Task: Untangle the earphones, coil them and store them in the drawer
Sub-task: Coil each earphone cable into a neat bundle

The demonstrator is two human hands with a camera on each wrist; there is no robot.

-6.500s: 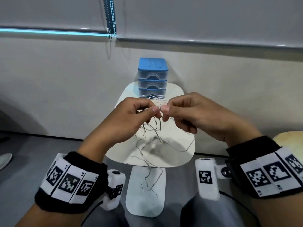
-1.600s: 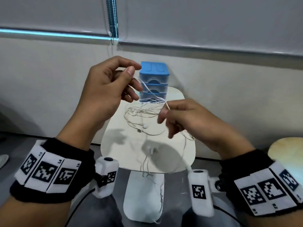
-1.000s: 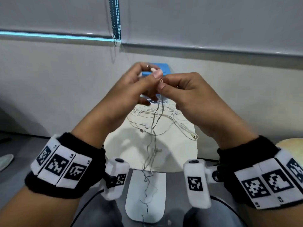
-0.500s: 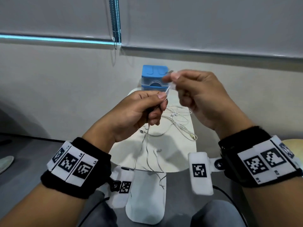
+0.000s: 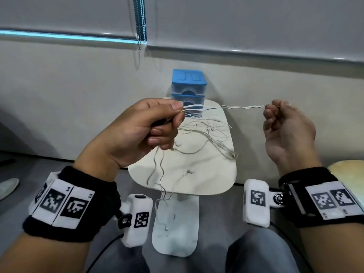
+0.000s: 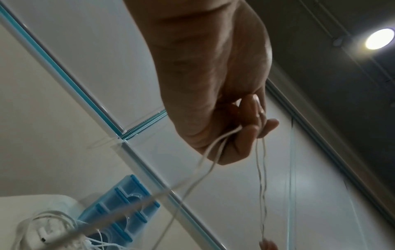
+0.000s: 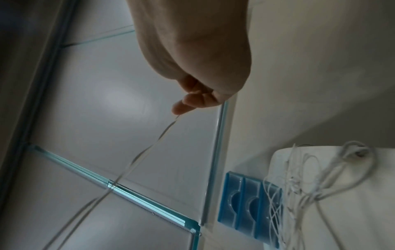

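A white earphone cable (image 5: 232, 107) is stretched level between my two hands above the small white table (image 5: 206, 182). My left hand (image 5: 149, 129) pinches it between thumb and forefinger, and loose strands (image 5: 161, 174) hang from that hand past the table's near edge. My right hand (image 5: 283, 123) pinches the cable's other end at its fingertips. Another tangle of white earphones (image 5: 208, 133) lies on the tabletop. The blue drawer unit (image 5: 188, 89) stands at the table's far edge, drawers closed. The left wrist view shows my fingers (image 6: 248, 128) curled round the cable (image 6: 261, 186).
A pale wall rises directly behind the table, with a bead chain (image 5: 140, 20) hanging from the blind. The table's white base (image 5: 177, 229) sits on the grey floor between my knees. A round pale tabletop (image 5: 350, 172) shows at the right edge. A shoe (image 5: 7, 187) lies far left.
My hands have drawn apart: the right moved out to the right, pulling a twisted length of cable straight, while the left stayed near the middle holding the hanging strands.
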